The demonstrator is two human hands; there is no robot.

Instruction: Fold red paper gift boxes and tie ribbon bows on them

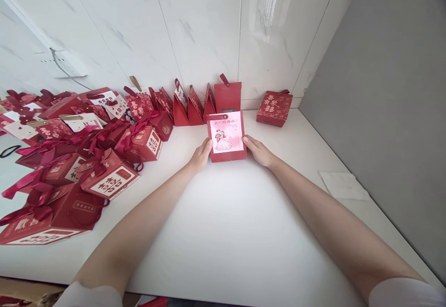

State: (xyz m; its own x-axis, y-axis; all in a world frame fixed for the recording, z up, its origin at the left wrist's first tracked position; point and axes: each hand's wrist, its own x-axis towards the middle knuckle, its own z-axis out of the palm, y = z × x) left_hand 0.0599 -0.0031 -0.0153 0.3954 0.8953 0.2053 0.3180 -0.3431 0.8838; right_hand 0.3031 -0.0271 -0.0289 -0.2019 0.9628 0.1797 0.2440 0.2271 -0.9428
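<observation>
Red card-fronted box point(227, 137) is between your two hands, near the far side of the counter point(240, 232), its pink printed card point(237, 133) facing you. Note the likely faults: uneven squeezing from the two sides could bow the panel or crease the card; a push away from you could drive the box into the ribbon-looped box point(228, 94) directly behind it and disturb the row of upright boxes point(195, 112) alongside; releasing one side first could let it tilt. Thin folded board probably yields to thumb pressure. Your left grip point(202, 153) is closed on the left side edge and your right grip point(257, 150) on the right, thumbs at the front; the other fingers are partly hidden. Contact lies near mid-height on both sides, below the eyelet point(225, 117), leaving the top and bottom edges uncovered. You cannot tell from this angle whether the bottom edge touches the counter.
</observation>
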